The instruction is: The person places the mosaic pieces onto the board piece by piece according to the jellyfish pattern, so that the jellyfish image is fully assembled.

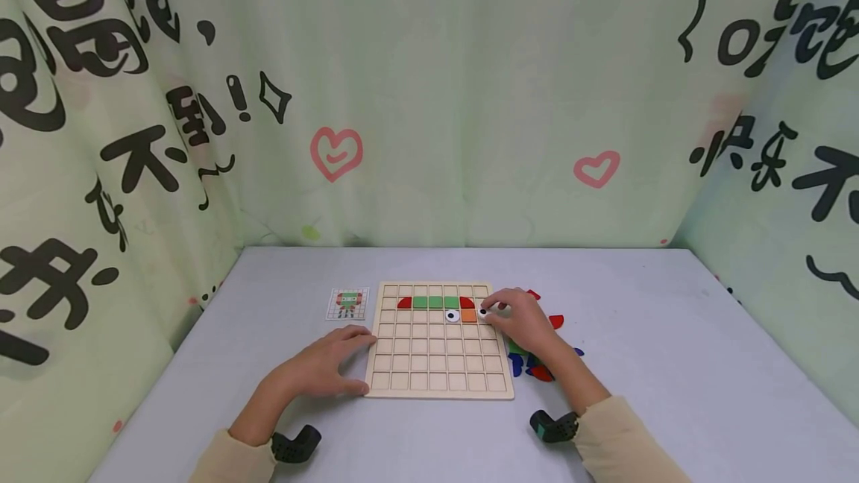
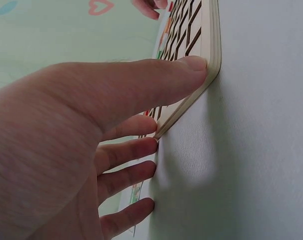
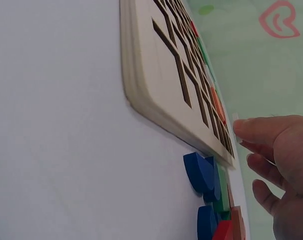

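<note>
A wooden grid board lies flat on the table. In its upper rows sit a red rounded piece, several green squares, another red rounded piece, a white eye piece and an orange square. My right hand pinches a second white eye piece between thumb and fingers, over the board's right side beside the orange square. With fingers extended, my left hand touches the board's left edge; its thumb rests on the near-left corner.
A small pattern card showing a red and green figure lies left of the board. Loose pieces lie right of it, among them blue rounded ones and a red one. A printed curtain stands behind the white table.
</note>
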Demonstrator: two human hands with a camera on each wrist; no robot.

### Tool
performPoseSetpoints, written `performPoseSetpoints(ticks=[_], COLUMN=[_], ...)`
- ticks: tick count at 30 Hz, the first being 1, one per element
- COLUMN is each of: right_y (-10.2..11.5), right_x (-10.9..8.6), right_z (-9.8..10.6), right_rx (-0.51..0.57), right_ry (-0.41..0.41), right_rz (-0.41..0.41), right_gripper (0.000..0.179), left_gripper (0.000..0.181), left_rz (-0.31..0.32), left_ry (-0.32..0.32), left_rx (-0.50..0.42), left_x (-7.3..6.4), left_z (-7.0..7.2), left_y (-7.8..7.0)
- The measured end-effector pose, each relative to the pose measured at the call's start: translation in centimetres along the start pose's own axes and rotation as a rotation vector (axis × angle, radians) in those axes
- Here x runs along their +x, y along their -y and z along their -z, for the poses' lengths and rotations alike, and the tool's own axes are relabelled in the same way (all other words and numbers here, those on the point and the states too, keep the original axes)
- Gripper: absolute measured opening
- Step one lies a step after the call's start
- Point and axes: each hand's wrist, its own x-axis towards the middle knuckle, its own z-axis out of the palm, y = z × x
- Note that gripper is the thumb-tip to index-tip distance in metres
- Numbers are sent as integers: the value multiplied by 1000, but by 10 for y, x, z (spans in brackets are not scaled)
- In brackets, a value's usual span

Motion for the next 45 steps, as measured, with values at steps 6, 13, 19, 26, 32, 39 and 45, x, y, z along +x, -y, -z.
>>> performPoseSetpoints(ticks=[6, 13, 19, 26, 32, 39, 45], right_y=[7, 14, 16, 21, 27, 34, 40], right_x=[4, 7, 8, 12, 12, 15, 16], right_z=[-5, -11, -16, -21, -25, -33, -40], right_rx=[4, 14, 46, 71, 112, 103, 109], right_ry=[11, 10, 14, 25, 37, 45, 57], right_rz=[2, 10, 20, 64, 95, 80, 85], right_gripper=[16, 13, 13, 13, 12, 12, 10], left_gripper=[73, 72, 72, 73, 72, 73, 73], left_rz=[-2, 5, 5, 0, -2, 0, 5], left_ry=[-2, -2, -2, -3, 0, 3, 2], left_rx=[3, 5, 3, 5, -6, -3, -1], left_x=[1, 2, 1, 0, 1, 1, -1], left_z=[0, 1, 2, 3, 3, 3, 3], left_y=[1, -1, -3, -3, -3, -2, -4])
